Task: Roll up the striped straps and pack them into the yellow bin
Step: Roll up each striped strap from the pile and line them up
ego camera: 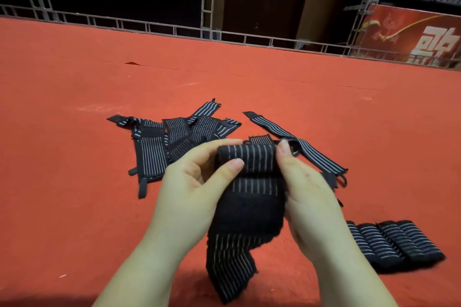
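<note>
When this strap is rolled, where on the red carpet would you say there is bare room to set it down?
Bare red carpet lies left of the left hand, below the pile of unrolled straps. More lies beyond the pile, up to the metal railing. It is crowded right of the right hand: the long strap and the row of rolled straps.

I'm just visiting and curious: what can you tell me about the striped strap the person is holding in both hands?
The held strap is black stretchy-looking fabric with thin pale lengthwise stripes and a plain fuzzy black patch midway. Its top end is rolled into a short coil; the rest hangs loose toward the red carpet. The left hand pinches the coil's left side with thumb and fingers, and the right hand grips its right side. It is held up in front of the person.
</note>
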